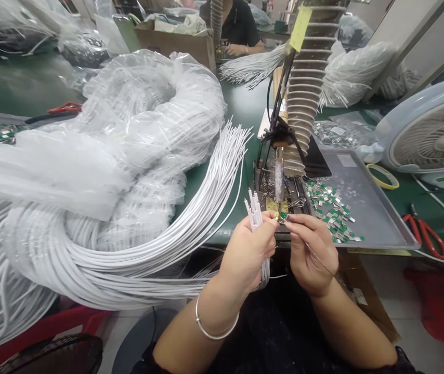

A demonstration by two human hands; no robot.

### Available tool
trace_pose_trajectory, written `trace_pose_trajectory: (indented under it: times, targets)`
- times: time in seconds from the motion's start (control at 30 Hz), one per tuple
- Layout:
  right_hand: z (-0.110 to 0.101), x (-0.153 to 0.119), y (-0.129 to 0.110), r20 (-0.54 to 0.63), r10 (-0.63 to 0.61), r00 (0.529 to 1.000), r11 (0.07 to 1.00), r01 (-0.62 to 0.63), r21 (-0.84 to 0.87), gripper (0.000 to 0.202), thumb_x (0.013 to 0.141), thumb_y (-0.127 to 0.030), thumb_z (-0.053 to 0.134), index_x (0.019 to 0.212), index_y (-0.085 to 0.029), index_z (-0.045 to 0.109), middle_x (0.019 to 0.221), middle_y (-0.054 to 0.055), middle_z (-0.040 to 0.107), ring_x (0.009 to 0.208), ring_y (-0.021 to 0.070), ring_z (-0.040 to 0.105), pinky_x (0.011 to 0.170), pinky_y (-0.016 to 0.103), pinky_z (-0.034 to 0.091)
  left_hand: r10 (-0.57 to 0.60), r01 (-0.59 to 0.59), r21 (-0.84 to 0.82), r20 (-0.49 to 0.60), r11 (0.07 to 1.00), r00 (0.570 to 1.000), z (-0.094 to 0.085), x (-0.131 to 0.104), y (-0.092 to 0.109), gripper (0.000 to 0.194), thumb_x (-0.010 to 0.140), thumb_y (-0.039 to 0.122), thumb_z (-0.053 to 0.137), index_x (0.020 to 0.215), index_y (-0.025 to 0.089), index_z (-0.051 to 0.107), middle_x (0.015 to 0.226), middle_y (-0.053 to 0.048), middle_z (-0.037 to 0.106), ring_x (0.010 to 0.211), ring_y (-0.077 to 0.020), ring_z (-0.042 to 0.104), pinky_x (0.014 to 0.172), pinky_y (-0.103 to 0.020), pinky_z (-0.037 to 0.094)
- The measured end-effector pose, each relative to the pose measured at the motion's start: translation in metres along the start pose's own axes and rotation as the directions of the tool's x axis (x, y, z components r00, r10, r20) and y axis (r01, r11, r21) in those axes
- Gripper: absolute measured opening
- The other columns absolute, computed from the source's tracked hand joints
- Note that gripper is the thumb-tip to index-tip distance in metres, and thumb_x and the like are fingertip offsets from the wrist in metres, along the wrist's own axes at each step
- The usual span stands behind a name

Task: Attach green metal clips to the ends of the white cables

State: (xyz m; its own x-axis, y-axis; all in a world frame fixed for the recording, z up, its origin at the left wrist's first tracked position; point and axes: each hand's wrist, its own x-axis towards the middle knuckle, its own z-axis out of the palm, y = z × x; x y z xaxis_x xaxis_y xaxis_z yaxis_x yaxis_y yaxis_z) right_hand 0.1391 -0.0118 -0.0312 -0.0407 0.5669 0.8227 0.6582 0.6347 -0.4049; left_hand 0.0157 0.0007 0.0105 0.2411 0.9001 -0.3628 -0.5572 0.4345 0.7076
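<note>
My left hand (251, 249) is closed around several white cables (256, 213) whose stripped ends show reddish tips. Its thumb and forefinger pinch one cable end beside a small green circuit board (283, 215). On the right, my right hand (311, 249) pinches the board's edge and a thin wire (317, 255) that trails across its palm. Just above the board, the tip of an upright soldering iron (279, 179) points down over a yellow sponge-like pad (272, 205). Whether the tip touches the board cannot be made out.
A large plastic-wrapped cable bundle (128, 182) covers the left. A ribbed duct (305, 93) rises behind the iron. Right are a grey tray (381, 223) with small green boards (331, 208), red-handled scissors (427, 234) and a fan (440, 130). A person (237, 26) sits opposite.
</note>
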Motion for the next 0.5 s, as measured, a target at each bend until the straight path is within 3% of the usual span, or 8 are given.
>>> trace_pose_trajectory:
  times: [0.33, 0.5]
  targets:
    - [-0.004, -0.005, 0.001, 0.003, 0.059, 0.998, 0.997, -0.059, 0.055, 0.032, 0.086, -0.007, 0.046, 0.112, -0.022, 0.058, 0.095, 0.007, 0.066, 0.086, 0.0188, 0.064, 0.071, 0.036, 0.056, -0.035, 0.034, 0.018, 0.018, 0.999, 0.999, -0.008, 0.002, -0.010, 0.011, 0.070, 0.016, 0.060, 0.072, 0.015, 0.050, 0.048, 0.011, 0.030, 0.037, -0.0003, 0.020, 0.038, -0.014, 0.015]
    - [-0.006, 0.000, 0.000, 0.153, 0.190, 0.970, 0.977, -0.201, 0.063, 0.023, 0.086, -0.009, 0.047, 0.101, -0.019, 0.060, 0.084, 0.006, 0.064, 0.075, 0.0157, 0.063, 0.066, 0.032, 0.055, -0.055, 0.051, 0.093, 0.044, 0.994, 0.997, -0.011, 0.000, -0.012, 0.013, 0.071, 0.021, 0.062, 0.070, 0.016, 0.050, 0.049, 0.010, 0.034, 0.037, -0.0006, 0.022, 0.039, -0.016, 0.016]
